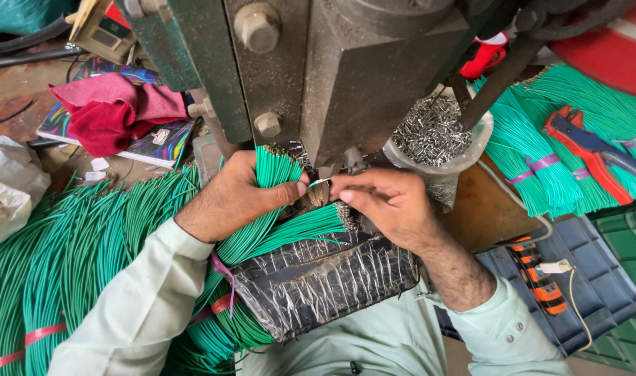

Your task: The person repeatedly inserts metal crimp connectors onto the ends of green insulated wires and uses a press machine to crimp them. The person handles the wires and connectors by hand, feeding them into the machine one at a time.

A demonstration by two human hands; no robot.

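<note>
Head view, looking down at a cluttered bench under a heavy grey-green press.

The left hand is wrapped around a bundle of green wires, fingers curled tight and thumb pressed across the front. The bundle stands nearly upright in the grip, its cut ends pointing up toward the base of the press. A second fan of green wires pokes out rightward below the thumb, its bare tips lying over a block wrapped in crinkled clear tape.

The right hand has thumb and forefinger pinched together on a single wire end, held level just under the press and nearly touching the left thumb. The other fingers are curled in underneath.

Both sleeves are pale green.

To the left, a large heap of long green wires is tied with pink bands. Behind it a red cloth lies on a colourful book, with a white rag at the far left edge.

Right of the press, a clear bag of small metal terminals sits open, close behind the right hand. Further right, more banded green wire bunches lie with a red and blue wire-stripping tool on top. A dark blue tray sits at lower right with an orange-handled tool on it.
</note>
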